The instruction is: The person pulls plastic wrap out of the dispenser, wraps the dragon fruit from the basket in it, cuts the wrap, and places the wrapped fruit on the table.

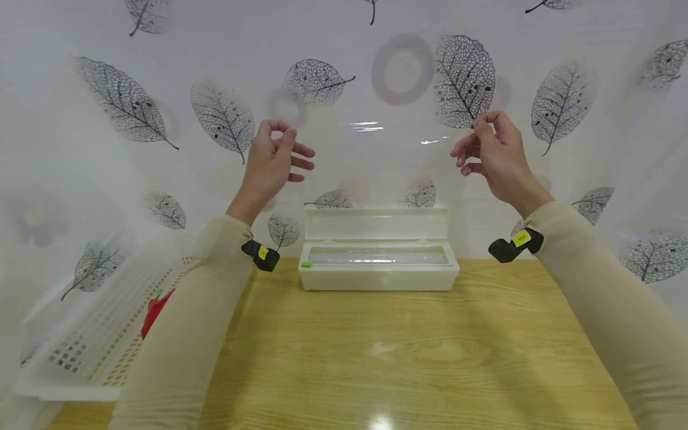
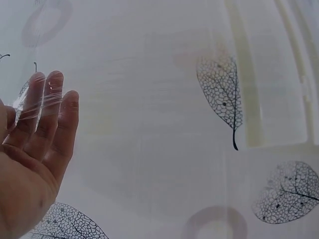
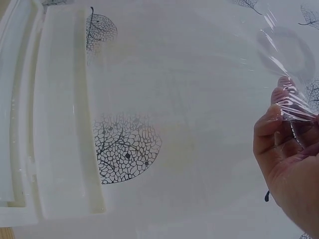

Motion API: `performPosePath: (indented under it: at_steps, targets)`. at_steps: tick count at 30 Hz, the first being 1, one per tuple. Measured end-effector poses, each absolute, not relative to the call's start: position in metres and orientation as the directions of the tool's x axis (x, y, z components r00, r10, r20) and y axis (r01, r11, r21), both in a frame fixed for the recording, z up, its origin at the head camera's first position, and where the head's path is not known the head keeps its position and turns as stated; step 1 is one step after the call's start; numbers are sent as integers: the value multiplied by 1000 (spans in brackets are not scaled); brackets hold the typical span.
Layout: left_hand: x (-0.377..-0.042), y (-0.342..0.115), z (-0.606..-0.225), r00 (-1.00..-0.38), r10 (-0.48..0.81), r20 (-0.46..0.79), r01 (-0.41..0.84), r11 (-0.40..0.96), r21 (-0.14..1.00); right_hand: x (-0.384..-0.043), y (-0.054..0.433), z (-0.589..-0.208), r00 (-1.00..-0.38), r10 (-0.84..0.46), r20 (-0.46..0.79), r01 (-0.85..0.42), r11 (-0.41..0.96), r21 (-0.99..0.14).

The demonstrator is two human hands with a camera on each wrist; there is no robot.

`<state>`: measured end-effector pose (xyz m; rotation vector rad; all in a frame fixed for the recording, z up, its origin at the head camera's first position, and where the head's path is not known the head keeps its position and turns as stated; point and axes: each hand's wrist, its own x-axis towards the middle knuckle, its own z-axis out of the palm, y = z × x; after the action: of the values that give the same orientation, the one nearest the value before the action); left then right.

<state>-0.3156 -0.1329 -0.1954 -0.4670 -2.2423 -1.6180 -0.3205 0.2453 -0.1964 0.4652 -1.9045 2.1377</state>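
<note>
Sleeves [image 1: 166, 352]: beige, nearest the camera, running forward on either side of the table; a black wrist device [image 1: 261, 255] with a yellow label sits at each cuff.
Left hand [image 1: 275, 154]: raised, thumb and forefinger together on the film, other fingers spread apart.
Right hand [image 1: 498, 154]: level with the left, pinching the film between thumb and forefinger, other fingers bent.
Clear plastic film [image 1: 371, 126]: spans the gap between the hands, glinting; whether its lower edge reaches the dispenser, I cannot tell.
White film dispenser [image 1: 378, 279]: below and between both hands, long axis side to side, matching the line from hand to hand; neither hand is clearly nearer.
Lid [image 1: 376, 224]: upright, hinged open at the back.
Green tab [image 1: 306, 264]: dispenser's left end.
Perforated basket [image 1: 80, 392]: left, partly behind the sleeve, a red item [image 1: 156, 313] within.
</note>
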Motion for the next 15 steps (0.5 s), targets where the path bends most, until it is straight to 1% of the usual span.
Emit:
performPosePath:
  at_steps: [6, 15]
  targets:
    - [-315, -134, -193, -883, 69, 464, 463, 291, 837, -320, 243, -192, -915, -29, 402, -396, -122, -910]
    - [-316, -133, -189, -890, 60, 452, 448, 293, 845, -320, 244, -188, -912, -13, 410, -406, -107, -908]
